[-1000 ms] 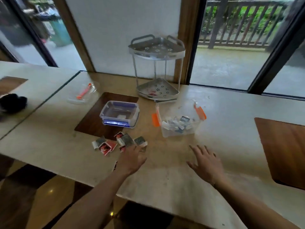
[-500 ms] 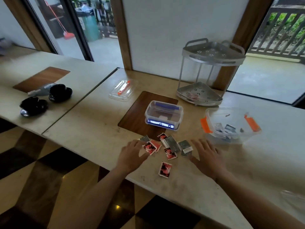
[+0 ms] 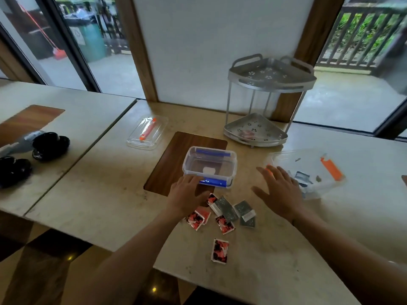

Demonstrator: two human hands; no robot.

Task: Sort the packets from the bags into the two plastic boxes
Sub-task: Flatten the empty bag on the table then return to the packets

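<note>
Our left hand (image 3: pixel 187 194) w/ fingers straight, tips at the front of the blue-clip box (image 3: pixel 210 167), grip loose, holding nothing. Our right hand (image 3: pixel 280 192) spread flat, grip empty, over the table (image 3: pixel 99 179) just beside the orange-clip box (image 3: pixel 308 172), which has grey packets inside. Red and grey packets (image 3: pixel 222 213) lie loose on the table btw. our hands, one red packet (image 3: pixel 219 250) apart, nearer us. Metal rack (image 3: pixel 264 102) behind the boxes

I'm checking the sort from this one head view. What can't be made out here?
- Print on the red and grey packets: too small.
- Contents of the clear orange-latched box: blurred, partly behind the right hand.
- Blue-clipped clear box: front latch partly covered by the left hand.
</note>
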